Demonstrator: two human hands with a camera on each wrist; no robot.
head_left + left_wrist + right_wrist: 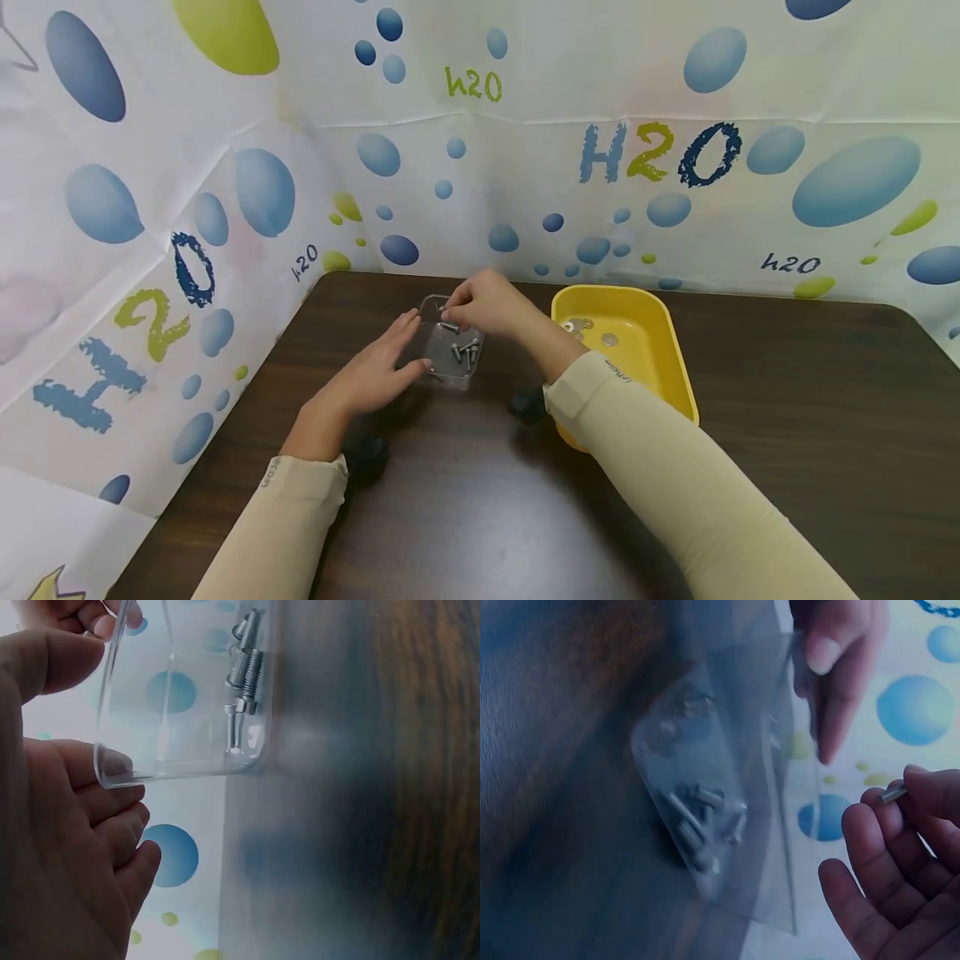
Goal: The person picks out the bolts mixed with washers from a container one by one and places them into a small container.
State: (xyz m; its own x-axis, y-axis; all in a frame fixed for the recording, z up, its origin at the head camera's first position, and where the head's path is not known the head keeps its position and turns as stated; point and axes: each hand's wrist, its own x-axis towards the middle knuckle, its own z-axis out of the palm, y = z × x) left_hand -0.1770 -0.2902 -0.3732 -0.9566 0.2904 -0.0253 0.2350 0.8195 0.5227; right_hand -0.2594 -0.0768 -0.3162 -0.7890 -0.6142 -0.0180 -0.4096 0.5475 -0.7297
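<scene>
A clear plastic container (438, 343) stands near the far edge of the table, with several metal bolts (468, 350) lying on its floor. My left hand (375, 371) touches its left side; the fingers are extended and the thumb rests near the front corner. In the left wrist view, a fingertip (116, 765) shows at the container's rim. My right hand (495, 308) is over the back of the container. Its thumb and fingertips pinch a small metal bolt (892, 794), of which only a short length of shank shows.
To the right stands a yellow tray (678, 358) with several round washers (610, 340) inside; my right forearm crosses over its front left part. Dark wood table (810, 433) lies around. A white printed sheet (525, 92) hangs behind and to the left.
</scene>
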